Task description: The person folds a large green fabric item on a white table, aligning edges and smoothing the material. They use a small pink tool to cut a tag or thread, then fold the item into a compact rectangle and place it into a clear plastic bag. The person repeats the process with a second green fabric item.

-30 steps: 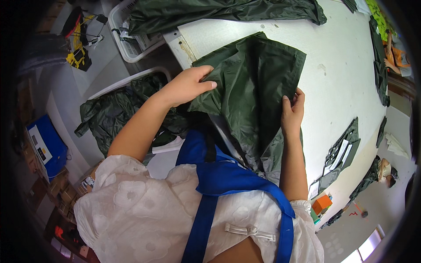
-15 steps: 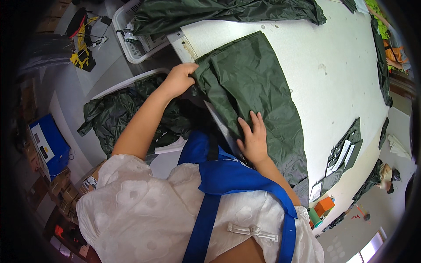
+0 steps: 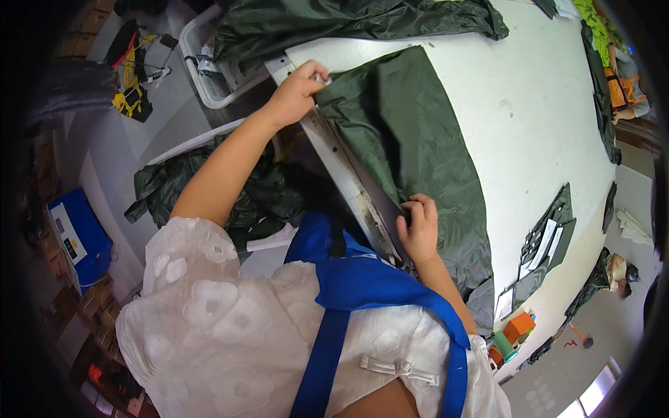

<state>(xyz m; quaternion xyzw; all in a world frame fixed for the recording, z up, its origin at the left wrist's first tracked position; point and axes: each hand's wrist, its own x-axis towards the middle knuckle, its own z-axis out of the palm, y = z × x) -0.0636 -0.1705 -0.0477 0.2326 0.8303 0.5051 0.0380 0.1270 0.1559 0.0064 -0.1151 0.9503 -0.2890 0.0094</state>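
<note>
A folded piece of dark green, thin shiny fabric (image 3: pixel 439 139) lies along the near edge of the white table (image 3: pixel 529 111). My left hand (image 3: pixel 296 96) pinches its far left corner, and a small white bit shows at the fingertips. Between the hands the near edge of the cloth is raised in a shadowed fold. My right hand (image 3: pixel 419 226) has its fingers curled over that near edge, lower down, gripping the cloth. The table's metal-trimmed edge (image 3: pixel 359 202) shows beneath it.
More dark green fabric (image 3: pixel 362 21) lies across the table's far end. Crumpled green fabric (image 3: pixel 181 177) fills a bin at my left, beside a white plastic basket (image 3: pixel 202 87). Black pieces with white labels (image 3: pixel 547 240) lie at the right. Another person (image 3: pixel 627 87) stands far right.
My left hand has moved up and right with the fabric corner, baring the table edge. My right hand has shifted slightly down and right, its fingers going from spread flat to curled.
</note>
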